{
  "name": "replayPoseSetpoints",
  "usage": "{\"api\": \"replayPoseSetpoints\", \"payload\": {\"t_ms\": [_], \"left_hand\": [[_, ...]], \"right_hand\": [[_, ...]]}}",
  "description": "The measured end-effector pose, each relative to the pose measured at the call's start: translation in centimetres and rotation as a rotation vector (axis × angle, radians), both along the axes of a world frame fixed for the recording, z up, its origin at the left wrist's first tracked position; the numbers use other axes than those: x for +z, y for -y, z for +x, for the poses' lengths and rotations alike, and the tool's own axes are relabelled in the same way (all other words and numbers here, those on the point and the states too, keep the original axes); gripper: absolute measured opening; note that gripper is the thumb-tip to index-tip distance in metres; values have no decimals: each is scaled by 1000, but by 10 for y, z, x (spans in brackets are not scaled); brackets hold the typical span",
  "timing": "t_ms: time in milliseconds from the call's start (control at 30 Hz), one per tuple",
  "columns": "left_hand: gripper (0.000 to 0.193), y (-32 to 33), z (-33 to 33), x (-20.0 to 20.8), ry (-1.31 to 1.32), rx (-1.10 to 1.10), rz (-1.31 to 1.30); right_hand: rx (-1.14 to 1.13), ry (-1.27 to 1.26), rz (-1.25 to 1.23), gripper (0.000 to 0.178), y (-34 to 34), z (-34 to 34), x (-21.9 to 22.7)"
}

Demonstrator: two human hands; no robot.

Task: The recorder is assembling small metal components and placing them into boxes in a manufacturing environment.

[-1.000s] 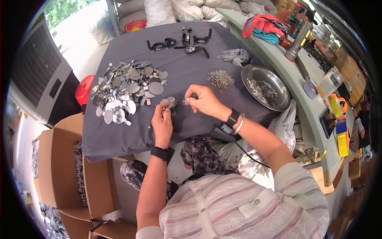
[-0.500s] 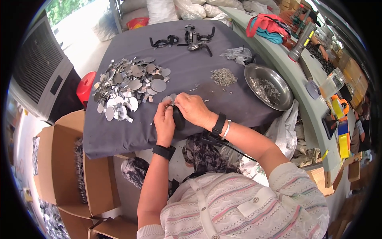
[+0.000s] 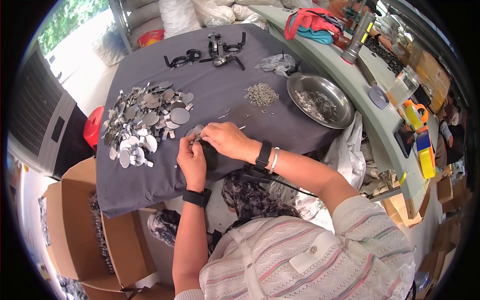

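Note:
My left hand (image 3: 191,162) and my right hand (image 3: 227,140) meet above the near part of the cloth-covered table, fingertips touching. A round grey metal disc (image 3: 198,128) shows just beyond the fingertips, pinched in my left hand. The right thumb and fingers are closed at the same spot; whatever they grip is hidden. Under the right palm is a dark, rounded black piece (image 3: 210,156), partly covered. To the left lies a heap of tabbed metal discs (image 3: 150,118). Beyond the right hand sits a small pile of metal loops (image 3: 261,94), with a few loose slivers nearer.
A steel bowl (image 3: 345,114) of small metal pieces stands at the table's right. Black ring clamps with levers (image 3: 220,61) and a clear plastic bag (image 3: 277,64) lie farther back. An open cardboard box (image 3: 127,245) is at the lower left; a green bench (image 3: 320,62) runs along the right.
The whole view has shifted, so the table and hands appear farther left. Both hands stay together at the disc, fingers closed, with little visible change in their grip.

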State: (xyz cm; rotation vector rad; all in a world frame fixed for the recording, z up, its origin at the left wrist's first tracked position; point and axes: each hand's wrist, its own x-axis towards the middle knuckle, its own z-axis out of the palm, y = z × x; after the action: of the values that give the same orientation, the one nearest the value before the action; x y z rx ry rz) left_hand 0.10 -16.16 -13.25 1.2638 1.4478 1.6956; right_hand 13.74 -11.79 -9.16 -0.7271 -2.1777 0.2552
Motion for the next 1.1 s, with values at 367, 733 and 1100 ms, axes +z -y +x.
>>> {"api": "replayPoseSetpoints", "payload": {"t_ms": [367, 733, 1100], "left_hand": [[16, 2, 0, 6, 46, -10, -42], [18, 3, -2, 7, 75, -44, -46], [19, 0, -4, 1, 46, -87, -51]], "right_hand": [[-131, 317, -281, 7, -44, 88, 9], [-8, 872, 360, 8, -26, 76, 18], [-12, 668, 98, 6, -50, 88, 5]]}}
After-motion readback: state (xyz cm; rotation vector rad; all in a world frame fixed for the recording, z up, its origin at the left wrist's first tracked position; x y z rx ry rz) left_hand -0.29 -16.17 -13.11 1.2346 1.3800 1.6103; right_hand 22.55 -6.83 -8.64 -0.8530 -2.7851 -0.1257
